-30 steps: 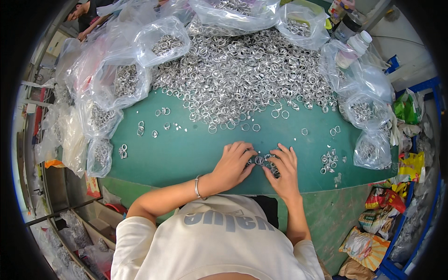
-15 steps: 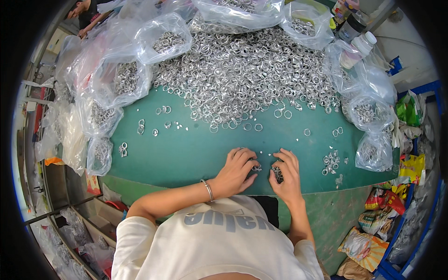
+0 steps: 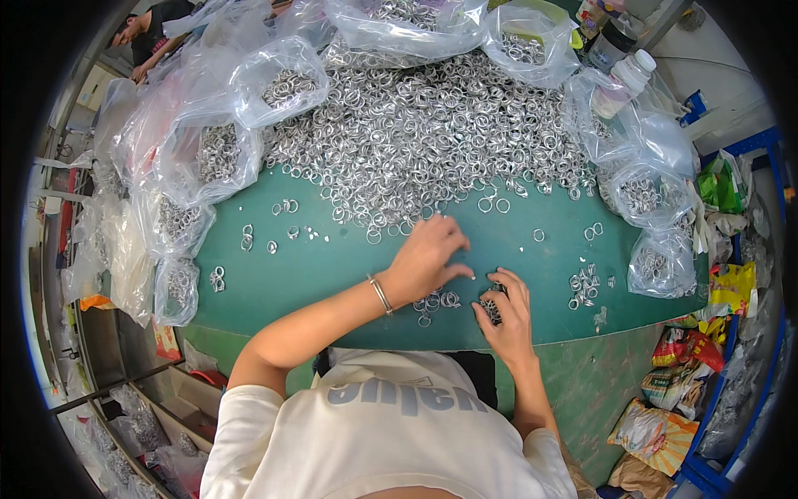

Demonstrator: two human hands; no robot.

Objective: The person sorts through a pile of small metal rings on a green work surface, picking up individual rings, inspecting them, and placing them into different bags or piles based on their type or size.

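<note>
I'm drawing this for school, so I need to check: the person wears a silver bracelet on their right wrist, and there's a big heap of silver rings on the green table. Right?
Not quite: the silver bracelet is on the wrist of the left hand, as the head view shows. The big heap of silver rings on the green table is correct.

Rings (image 3: 490,313) at the right hand (image 3: 509,320): partly hidden by its curled fingers (image 3: 516,291); gripped or merely cupped, cannot tell. Pale spot (image 3: 472,277) at the left hand (image 3: 428,259): too small to identify. Pale specks (image 3: 313,234), left on the worktop (image 3: 332,283): likewise. Far clear bag (image 3: 461,25) cut by upper edge. Co-worker (image 3: 162,33), far left: lower body hidden. White shirt (image 3: 391,441) cut off at near edge.
</note>
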